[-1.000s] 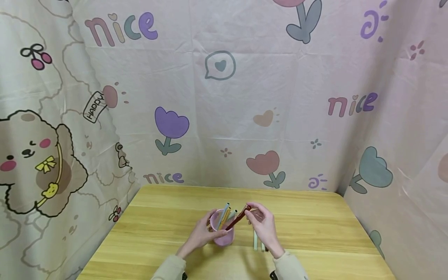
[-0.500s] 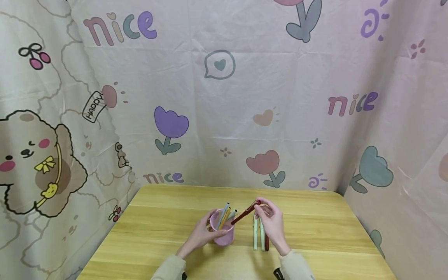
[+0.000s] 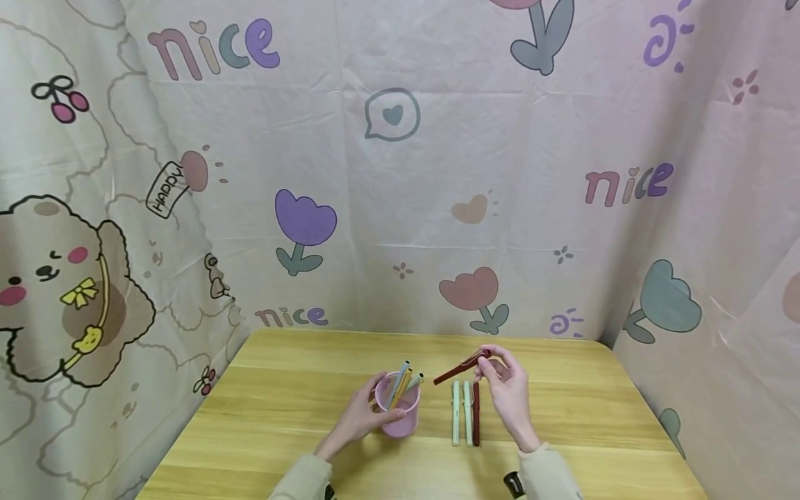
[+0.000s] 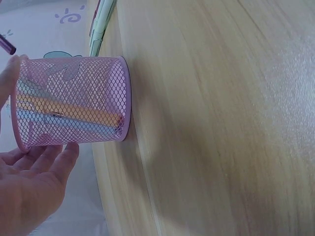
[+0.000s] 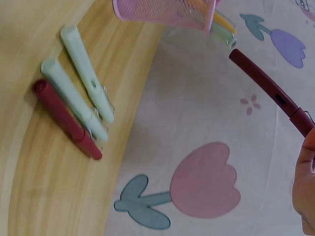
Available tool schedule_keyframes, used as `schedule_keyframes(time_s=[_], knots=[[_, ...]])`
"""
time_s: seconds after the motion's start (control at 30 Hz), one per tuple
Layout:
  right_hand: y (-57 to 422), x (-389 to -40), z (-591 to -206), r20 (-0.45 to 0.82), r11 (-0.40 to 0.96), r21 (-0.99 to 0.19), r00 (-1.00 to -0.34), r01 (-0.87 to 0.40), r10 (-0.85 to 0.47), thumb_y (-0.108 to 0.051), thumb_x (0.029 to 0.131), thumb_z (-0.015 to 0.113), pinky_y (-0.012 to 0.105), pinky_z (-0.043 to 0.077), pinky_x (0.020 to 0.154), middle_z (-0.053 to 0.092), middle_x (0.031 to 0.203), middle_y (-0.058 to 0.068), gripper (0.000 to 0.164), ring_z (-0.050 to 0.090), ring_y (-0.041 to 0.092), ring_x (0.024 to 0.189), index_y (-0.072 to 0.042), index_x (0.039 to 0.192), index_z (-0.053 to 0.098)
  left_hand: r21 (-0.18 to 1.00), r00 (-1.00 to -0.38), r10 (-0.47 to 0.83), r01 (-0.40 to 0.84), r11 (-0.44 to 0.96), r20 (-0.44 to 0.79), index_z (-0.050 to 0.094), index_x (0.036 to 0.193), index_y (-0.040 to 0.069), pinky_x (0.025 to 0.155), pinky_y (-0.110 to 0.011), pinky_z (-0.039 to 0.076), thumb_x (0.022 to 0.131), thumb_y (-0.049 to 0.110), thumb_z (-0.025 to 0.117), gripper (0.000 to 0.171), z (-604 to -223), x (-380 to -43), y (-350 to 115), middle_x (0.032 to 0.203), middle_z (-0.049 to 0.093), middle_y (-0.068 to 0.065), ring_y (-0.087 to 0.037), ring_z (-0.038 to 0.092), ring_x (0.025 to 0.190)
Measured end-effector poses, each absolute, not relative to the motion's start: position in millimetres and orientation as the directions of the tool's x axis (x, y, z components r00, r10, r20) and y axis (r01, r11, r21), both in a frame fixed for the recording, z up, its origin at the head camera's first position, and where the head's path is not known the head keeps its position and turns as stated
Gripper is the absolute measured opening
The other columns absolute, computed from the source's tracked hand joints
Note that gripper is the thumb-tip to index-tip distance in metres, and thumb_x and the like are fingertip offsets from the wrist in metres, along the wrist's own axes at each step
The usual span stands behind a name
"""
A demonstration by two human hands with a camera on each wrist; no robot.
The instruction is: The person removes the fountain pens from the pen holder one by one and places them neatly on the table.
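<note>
A pink mesh pen holder [image 3: 400, 425] stands on the table, and my left hand [image 3: 357, 422] grips it near the rim, thumb on the near side and fingers round the far side. Blue, yellow and pale green pens lean inside; in the left wrist view a yellow pen [image 4: 74, 112] shows through the mesh. My right hand [image 3: 509, 397] pinches a dark red pen [image 5: 266, 83] by its capped end, its other end pointing left towards the holder, in the air. Below lie two pale green pens [image 5: 86, 73] and another dark red pen [image 5: 61, 113], side by side.
The wooden table [image 3: 281, 389] reaches back to a printed cloth [image 3: 400, 208] hung behind it, with more cloth at both sides. A dark band [image 3: 514, 484] shows at the right wrist, beside the beige sleeve.
My right hand has drawn the dark red pen out of the holder and moved right with it, uncovering the pens on the table. The left hand and holder stay in place.
</note>
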State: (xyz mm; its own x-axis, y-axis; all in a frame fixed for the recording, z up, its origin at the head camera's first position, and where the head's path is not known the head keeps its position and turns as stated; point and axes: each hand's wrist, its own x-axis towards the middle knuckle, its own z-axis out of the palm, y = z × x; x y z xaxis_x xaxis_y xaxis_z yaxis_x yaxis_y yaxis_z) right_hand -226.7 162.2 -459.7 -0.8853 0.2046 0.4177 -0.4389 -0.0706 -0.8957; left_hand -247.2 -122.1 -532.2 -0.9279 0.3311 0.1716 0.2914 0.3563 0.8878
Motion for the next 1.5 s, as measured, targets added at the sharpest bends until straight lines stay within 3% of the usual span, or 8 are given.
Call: schedule_keyframes(time_s=[0.27, 0.57, 0.7, 0.77, 0.83, 1.17, 1.4, 1.5], knots=[[182.6, -226.1, -456.6, 0.446, -0.037, -0.886, -0.871, -0.463, 0.208, 0.005, 0.098, 0.057, 0.019, 0.060, 0.060, 0.061, 0.092, 0.001, 0.017, 0.063, 0.006, 0.070, -0.003, 0.112, 0.061, 0.892, -0.927, 0.332, 0.293, 0.345, 0.176, 0.030, 0.152, -0.009, 0.107, -0.055, 0.051, 0.082, 0.025, 0.084, 0.095, -534.0, -248.0, -122.1, 0.148, 0.042, -0.038, -0.055, 0.049, 0.133], [197.5, -227.9, -460.9, 0.530, -0.030, -0.845, -0.843, -0.535, 0.095, 0.000, 0.104, 0.046, 0.025, 0.063, 0.061, 0.069, 0.096, 0.006, 0.018, 0.068, 0.011, 0.070, 0.009, 0.120, 0.046, 0.890, -0.928, 0.331, 0.292, 0.351, 0.173, 0.029, 0.152, -0.010, 0.108, -0.056, 0.051, 0.082, 0.025, 0.084, 0.096, -533.4, -248.4, -122.2, 0.149, 0.041, -0.038, -0.055, 0.049, 0.133], [203.7, -229.7, -463.2, 0.566, -0.052, -0.822, -0.824, -0.567, 0.030, -0.003, 0.107, 0.041, 0.028, 0.066, 0.066, 0.073, 0.104, 0.002, 0.015, 0.073, 0.014, 0.075, 0.003, 0.121, 0.043, 0.885, -0.928, 0.329, 0.294, 0.360, 0.174, 0.029, 0.152, -0.010, 0.108, -0.056, 0.050, 0.082, 0.025, 0.084, 0.096, -533.6, -248.2, -122.2, 0.149, 0.041, -0.037, -0.055, 0.048, 0.134], [206.6, -229.8, -463.2, 0.569, -0.046, -0.821, -0.822, -0.570, 0.031, -0.002, 0.107, 0.039, 0.028, 0.066, 0.067, 0.073, 0.105, -0.003, 0.015, 0.074, 0.013, 0.076, -0.005, 0.121, 0.044, 0.883, -0.929, 0.328, 0.294, 0.366, 0.174, 0.029, 0.152, -0.010, 0.108, -0.056, 0.050, 0.082, 0.026, 0.084, 0.096, -533.8, -248.4, -122.1, 0.149, 0.042, -0.037, -0.055, 0.048, 0.134], [208.9, -229.5, -462.7, 0.577, -0.032, -0.815, -0.815, -0.579, 0.047, 0.001, 0.107, 0.039, 0.028, 0.066, 0.067, 0.072, 0.105, -0.006, 0.016, 0.074, 0.012, 0.075, -0.006, 0.120, 0.044, 0.884, -0.929, 0.327, 0.292, 0.365, 0.172, 0.030, 0.152, -0.009, 0.108, -0.056, 0.050, 0.082, 0.026, 0.084, 0.096, -533.6, -248.2, -122.1, 0.149, 0.042, -0.037, -0.054, 0.048, 0.134], [217.0, -229.3, -462.8, 0.602, 0.283, -0.785, -0.787, -0.552, 0.135, 0.006, 0.103, 0.044, 0.026, 0.062, 0.055, 0.066, 0.096, -0.017, 0.020, 0.066, 0.013, 0.062, 0.009, 0.122, 0.047, 0.895, -0.931, 0.323, 0.282, 0.346, 0.169, 0.030, 0.152, -0.008, 0.108, -0.054, 0.051, 0.082, 0.024, 0.085, 0.095, -532.7, -247.2, -122.3, 0.149, 0.042, -0.036, -0.054, 0.048, 0.134], [221.4, -230.4, -468.9, 0.633, 0.495, -0.699, -0.769, -0.516, 0.092, 0.008, 0.100, 0.051, 0.024, 0.056, 0.046, 0.068, 0.090, 0.008, 0.021, 0.058, 0.004, 0.058, 0.005, 0.119, 0.058, 0.893, -0.931, 0.325, 0.283, 0.349, 0.168, 0.030, 0.152, -0.008, 0.107, -0.054, 0.052, 0.082, 0.025, 0.085, 0.095, -532.2, -246.8, -122.4, 0.149, 0.042, -0.036, -0.054, 0.049, 0.133], [222.2, -230.7, -470.6, 0.665, 0.589, -0.625, -0.745, -0.512, 0.059, 0.009, 0.098, 0.053, 0.020, 0.053, 0.045, 0.069, 0.087, 0.011, 0.020, 0.054, -0.002, 0.060, 0.002, 0.114, 0.064, 0.894, -0.931, 0.325, 0.281, 0.349, 0.165, 0.031, 0.152, -0.008, 0.107, -0.055, 0.052, 0.082, 0.025, 0.085, 0.095, -531.6, -246.4, -122.5, 0.149, 0.043, -0.036, -0.054, 0.049, 0.133]])
